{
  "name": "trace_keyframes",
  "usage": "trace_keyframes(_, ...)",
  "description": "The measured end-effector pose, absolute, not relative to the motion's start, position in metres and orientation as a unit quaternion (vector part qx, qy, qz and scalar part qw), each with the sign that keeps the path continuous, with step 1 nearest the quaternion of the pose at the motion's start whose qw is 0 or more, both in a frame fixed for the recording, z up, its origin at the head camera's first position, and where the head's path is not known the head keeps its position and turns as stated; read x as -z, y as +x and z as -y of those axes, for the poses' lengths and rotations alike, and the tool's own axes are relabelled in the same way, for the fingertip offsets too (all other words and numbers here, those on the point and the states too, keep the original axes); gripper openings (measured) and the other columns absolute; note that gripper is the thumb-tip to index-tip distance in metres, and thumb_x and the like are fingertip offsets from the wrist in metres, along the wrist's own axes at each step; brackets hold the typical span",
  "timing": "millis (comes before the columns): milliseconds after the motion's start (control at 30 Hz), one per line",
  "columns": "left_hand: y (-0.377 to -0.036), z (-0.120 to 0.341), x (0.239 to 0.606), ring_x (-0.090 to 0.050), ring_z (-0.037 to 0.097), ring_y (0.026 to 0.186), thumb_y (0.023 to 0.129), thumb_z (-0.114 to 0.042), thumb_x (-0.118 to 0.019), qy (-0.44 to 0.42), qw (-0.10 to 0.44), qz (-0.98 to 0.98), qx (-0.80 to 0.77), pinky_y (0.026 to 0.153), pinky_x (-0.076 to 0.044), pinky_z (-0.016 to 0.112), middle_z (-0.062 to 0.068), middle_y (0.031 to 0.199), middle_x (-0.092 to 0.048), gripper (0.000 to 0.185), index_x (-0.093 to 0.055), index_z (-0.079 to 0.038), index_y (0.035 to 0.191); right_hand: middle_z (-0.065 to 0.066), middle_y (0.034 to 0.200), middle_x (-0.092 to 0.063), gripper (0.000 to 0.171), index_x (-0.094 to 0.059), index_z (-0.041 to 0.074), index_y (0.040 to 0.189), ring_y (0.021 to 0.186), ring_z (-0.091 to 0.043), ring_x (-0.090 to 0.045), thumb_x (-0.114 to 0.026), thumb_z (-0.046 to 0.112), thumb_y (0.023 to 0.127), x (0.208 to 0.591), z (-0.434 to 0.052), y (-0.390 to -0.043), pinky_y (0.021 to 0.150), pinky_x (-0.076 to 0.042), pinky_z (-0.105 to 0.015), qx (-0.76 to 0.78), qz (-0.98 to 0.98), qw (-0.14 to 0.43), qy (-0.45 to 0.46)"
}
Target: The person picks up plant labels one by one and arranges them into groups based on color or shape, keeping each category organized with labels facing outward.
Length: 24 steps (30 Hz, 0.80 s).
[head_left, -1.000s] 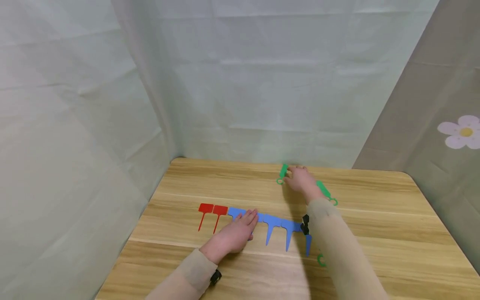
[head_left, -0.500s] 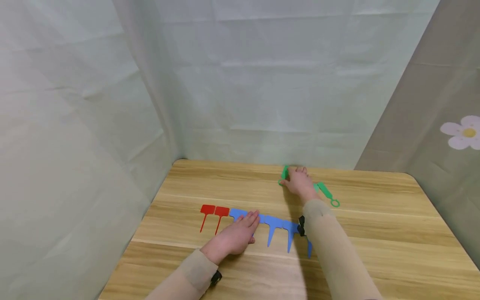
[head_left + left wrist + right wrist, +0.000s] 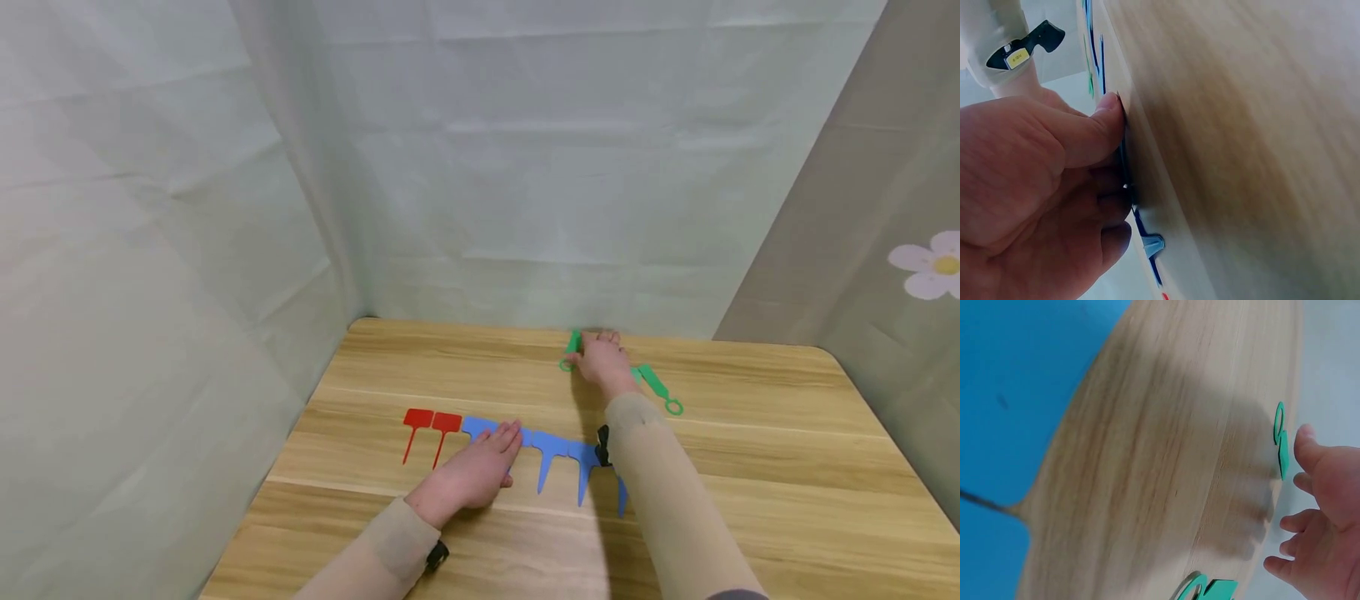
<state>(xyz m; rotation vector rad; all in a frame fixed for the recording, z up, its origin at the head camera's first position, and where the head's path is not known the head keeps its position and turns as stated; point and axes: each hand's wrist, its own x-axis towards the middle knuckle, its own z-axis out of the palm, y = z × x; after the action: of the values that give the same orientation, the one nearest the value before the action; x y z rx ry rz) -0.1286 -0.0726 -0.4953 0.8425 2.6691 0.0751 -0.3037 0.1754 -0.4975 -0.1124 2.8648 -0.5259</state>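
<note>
My left hand (image 3: 480,467) rests flat, fingers fairly straight, over a row of blue T-shaped plant labels (image 3: 550,446) and hides part of it. In the left wrist view, the thumb and fingertips of this hand (image 3: 1041,181) lie right at the edge of a blue label. My right hand (image 3: 603,362) reaches to the back of the table beside a green tag with a ring end (image 3: 573,343). Seen from the right wrist, the hand (image 3: 1335,506) has loosely spread fingers holding nothing, its thumb close to that green tag (image 3: 1283,456).
Two red plant labels with thin stems (image 3: 417,419) continue the row at its left end. Right of the right hand lies another green ring tag (image 3: 656,383), with a paler green piece beside it. Fabric walls (image 3: 525,208) stand close behind the wooden table (image 3: 420,358).
My right hand and forearm have shifted slightly, uncovering the pale green piece beside the right-hand tag; a green ring near the forearm is now hidden. My left hand has stayed on the blue labels.
</note>
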Motion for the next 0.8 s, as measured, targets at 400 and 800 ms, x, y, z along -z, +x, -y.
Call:
trace_keyframes(400,-0.1265,0.0662,0.5000,-0.024,0.024,0.162,0.109,-0.026,-0.062,0.289,0.173,-0.941,-0.026,0.130,-0.025,0.043,0.009,0.177,-0.023,0.067,-0.035,-0.005,0.167,-0.039,0.165,-0.027,0.072,-0.036,-0.003,0.164,0.155,-0.060,-0.015,-0.056,0.043,0.112,0.5031,-0.1772,-0.3054,0.120,-0.030,-0.072,0.188,-0.976,0.106,-0.008)
trace_keyframes(800,-0.1269,0.0628,0.4947,-0.023,0.025,0.162,0.110,-0.026,-0.062,0.293,0.176,-0.939,-0.027,0.130,-0.024,0.043,0.009,0.177,-0.023,0.068,-0.034,-0.004,0.167,-0.040,0.170,-0.005,0.080,-0.027,-0.003,0.167,0.156,-0.060,0.008,-0.057,0.041,0.108,0.5018,-0.1734,-0.3025,0.126,-0.006,-0.072,0.212,-0.968,0.123,0.048)
